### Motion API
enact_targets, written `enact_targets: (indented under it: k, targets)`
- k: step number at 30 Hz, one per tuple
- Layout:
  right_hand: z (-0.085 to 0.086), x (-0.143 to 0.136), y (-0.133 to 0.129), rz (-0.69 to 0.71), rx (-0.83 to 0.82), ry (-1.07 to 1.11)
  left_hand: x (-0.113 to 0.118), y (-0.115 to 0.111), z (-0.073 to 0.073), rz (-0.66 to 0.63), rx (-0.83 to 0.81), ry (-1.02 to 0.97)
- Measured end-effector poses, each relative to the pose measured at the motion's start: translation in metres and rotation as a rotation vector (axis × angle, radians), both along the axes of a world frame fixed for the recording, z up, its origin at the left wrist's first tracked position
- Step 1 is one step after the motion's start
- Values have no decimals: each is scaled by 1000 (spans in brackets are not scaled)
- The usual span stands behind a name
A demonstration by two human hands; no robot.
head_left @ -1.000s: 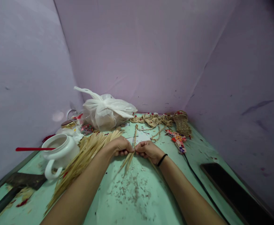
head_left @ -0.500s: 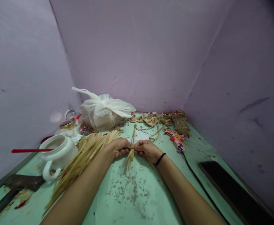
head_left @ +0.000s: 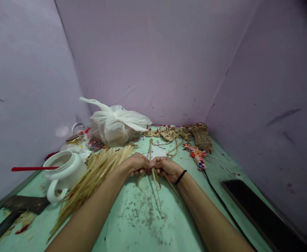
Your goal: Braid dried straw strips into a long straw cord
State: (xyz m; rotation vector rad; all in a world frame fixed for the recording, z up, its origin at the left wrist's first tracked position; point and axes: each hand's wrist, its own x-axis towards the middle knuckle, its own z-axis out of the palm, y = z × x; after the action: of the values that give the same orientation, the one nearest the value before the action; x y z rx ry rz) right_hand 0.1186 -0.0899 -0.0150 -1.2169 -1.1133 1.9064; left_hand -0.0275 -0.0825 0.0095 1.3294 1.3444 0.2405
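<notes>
My left hand (head_left: 139,163) and my right hand (head_left: 166,167) meet at the middle of the table, fingers pinched together. Between them they grip the lower end of a thin braid of dried straw-like strips (head_left: 150,148), which runs away from me along the tabletop. Loose strip ends (head_left: 155,176) hang below my fingertips toward me. One strip trails under my right wrist, where a black band sits. Left of my left forearm lies a thick bundle of dried strips (head_left: 98,178). My fingers hide the point where the strips cross.
On the left stand a white pot (head_left: 66,171) with a red stick across it and a dark blade with a handle (head_left: 24,204). Behind are a knotted plastic bag (head_left: 116,124) and woven braided pieces (head_left: 169,133). Rightward lie a patterned glue gun (head_left: 197,155), its cord and a phone (head_left: 258,213).
The strip ends under my fingers have spread apart into separate strands, where they hung bunched before. Both hands stay close together at nearly the same spot.
</notes>
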Motion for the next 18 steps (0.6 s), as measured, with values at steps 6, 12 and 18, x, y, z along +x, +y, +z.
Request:
enact_targets:
  k: [6,12,18]
  targets:
    - [-3,3,0,80,48,25,-1,3,-7,-51,-23,18]
    - [-8,3,0,51,103,-49,0,0,-6,-12,64,37]
    - [-6,2,-1,36,94,-40,-12,4,-7,-70,36,-99]
